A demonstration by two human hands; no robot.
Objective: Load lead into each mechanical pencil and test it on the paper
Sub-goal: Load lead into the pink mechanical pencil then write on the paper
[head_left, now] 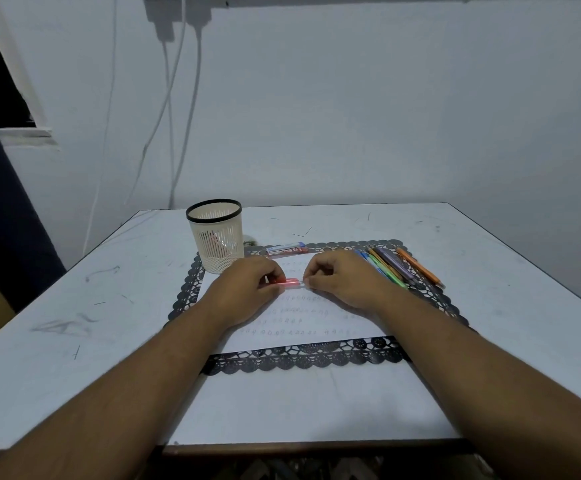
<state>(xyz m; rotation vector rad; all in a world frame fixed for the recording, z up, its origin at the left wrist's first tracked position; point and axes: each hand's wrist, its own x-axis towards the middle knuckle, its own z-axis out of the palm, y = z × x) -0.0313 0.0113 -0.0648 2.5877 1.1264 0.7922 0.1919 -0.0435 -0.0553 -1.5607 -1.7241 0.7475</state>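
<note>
A pink-red mechanical pencil (291, 283) lies level between both hands, just above the white paper (303, 327). My left hand (247, 289) grips its left part with curled fingers. My right hand (341, 280) pinches its right end with thumb and forefinger. The paper carries rows of small pencil loops. Several coloured mechanical pencils (398, 266) lie in a bunch at the right on the black lace mat (303, 358). A lead case (285, 250), red and blue, lies behind the hands at the paper's far edge.
A cream mesh pencil cup (215, 235) with a black rim stands at the mat's far left corner, close to my left hand. The white table (91, 306) has scuff marks. Cables (178, 116) hang down the wall behind.
</note>
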